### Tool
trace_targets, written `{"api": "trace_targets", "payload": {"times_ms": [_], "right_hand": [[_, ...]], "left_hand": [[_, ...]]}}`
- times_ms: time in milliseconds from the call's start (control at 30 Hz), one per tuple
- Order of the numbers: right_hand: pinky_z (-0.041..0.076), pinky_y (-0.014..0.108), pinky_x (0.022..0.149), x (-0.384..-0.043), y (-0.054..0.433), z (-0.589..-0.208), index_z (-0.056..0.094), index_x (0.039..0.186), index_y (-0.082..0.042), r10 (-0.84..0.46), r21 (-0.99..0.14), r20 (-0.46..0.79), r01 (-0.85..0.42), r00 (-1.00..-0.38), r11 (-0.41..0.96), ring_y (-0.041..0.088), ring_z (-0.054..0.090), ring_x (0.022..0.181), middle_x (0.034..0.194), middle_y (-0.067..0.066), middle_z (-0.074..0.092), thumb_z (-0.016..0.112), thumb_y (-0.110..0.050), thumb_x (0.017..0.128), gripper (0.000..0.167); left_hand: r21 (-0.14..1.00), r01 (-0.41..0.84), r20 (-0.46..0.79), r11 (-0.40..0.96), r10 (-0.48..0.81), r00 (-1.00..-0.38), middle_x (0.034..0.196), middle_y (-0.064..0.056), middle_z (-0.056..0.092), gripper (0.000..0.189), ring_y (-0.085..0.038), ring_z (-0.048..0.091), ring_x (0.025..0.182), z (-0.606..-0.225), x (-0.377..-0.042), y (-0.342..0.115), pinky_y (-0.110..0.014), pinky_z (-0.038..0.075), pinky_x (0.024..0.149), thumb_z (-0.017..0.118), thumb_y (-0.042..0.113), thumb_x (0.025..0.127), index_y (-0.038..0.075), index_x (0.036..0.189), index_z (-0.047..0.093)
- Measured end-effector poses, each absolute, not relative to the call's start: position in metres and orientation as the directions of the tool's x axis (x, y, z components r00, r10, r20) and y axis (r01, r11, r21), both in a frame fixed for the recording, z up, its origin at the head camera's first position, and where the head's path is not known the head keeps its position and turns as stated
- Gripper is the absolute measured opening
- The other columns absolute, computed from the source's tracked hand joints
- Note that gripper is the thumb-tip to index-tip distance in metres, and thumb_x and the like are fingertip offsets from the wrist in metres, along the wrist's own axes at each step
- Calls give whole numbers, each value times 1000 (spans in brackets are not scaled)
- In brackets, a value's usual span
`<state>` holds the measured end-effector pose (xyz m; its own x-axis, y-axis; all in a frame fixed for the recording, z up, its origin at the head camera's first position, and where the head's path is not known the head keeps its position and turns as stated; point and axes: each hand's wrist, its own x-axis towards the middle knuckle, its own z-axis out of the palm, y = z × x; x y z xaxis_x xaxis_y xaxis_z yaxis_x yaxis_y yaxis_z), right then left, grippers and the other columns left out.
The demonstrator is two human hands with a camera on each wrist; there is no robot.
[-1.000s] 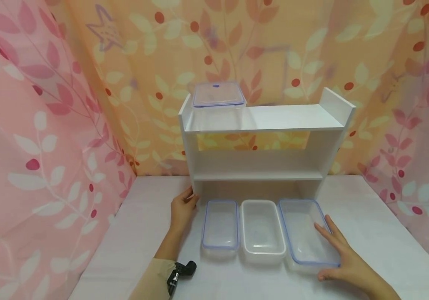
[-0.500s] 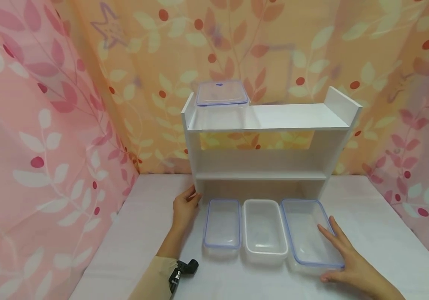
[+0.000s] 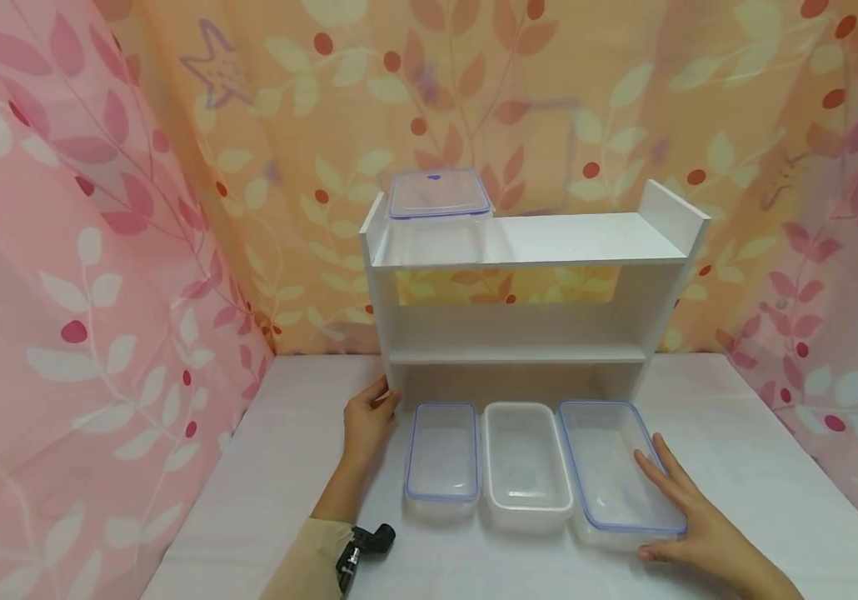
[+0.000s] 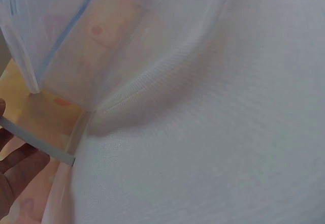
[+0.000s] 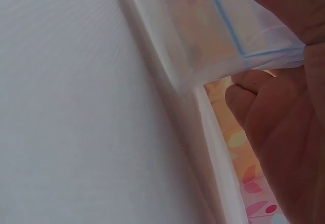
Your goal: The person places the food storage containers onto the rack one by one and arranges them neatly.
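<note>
In the head view my left hand [image 3: 371, 423] pinches the lower left side panel of a white two-tier shelf [image 3: 504, 354]; the panel's edge lies between thumb and fingers in the left wrist view. My right hand [image 3: 699, 517] rests spread at the right front corner of a large clear food container [image 3: 616, 467] with a blue-edged lid. One fingertip overlaps that lid, and the thumb is low at the front. Left of it stand a clear container with a white rim [image 3: 526, 458] and a smaller blue-rimmed container [image 3: 442, 454], side by side before the shelf.
A clear lidded container [image 3: 440, 196] with a blue rim sits on the shelf's top left. White cloth [image 3: 279, 467] covers the table. A floral curtain [image 3: 286, 250] closes the back and both sides. The left sleeve carries a black wrist mount [image 3: 365, 546].
The head view has shifted slightly. Both hands keep their places on the shelf and the large container, and the containers stand as before.
</note>
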<state>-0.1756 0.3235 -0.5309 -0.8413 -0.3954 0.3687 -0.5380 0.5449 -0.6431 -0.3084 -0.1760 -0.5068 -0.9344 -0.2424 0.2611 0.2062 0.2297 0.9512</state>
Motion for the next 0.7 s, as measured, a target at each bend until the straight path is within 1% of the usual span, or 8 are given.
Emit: {"api": "trace_targets", "payload": {"times_ms": [167,400,533,700], "right_hand": [[5,-4,104,-175,320,-527,28,161,-6,-389,-640,392,-550,-834,535,-9,-5,152,172,17,-2,97,-12,62,121],[8,-2,108,-179,320,-523,31,159,-3,-383,-633,429,-574,-819,520,-6,0,154,173,14,2,97,-9,61,119],[8,-3,108,-177,323,-524,32,160,-5,-360,-636,408,-544,-839,547,-7,1,154,173,13,3,97,-11,63,117],[10,-4,105,-171,324,-519,31,161,-8,-327,-658,379,-501,-866,563,-10,2,152,173,11,4,96,-11,66,116]], "left_hand": [[952,202,257,229,-240,-936,134,-11,68,46,-28,71,112,-508,-310,-178,-30,63,78,77,18,94,8,137,65],[950,207,263,234,-243,-933,132,-10,69,46,-27,72,110,-509,-314,-181,-25,62,74,77,19,94,9,137,66],[949,210,267,236,-246,-932,130,-10,70,44,-27,73,109,-509,-312,-181,-26,62,73,78,20,94,8,135,67],[954,204,255,220,-235,-938,132,-10,69,45,-28,72,111,-508,-309,-180,-31,63,77,77,19,94,8,136,66]]}}
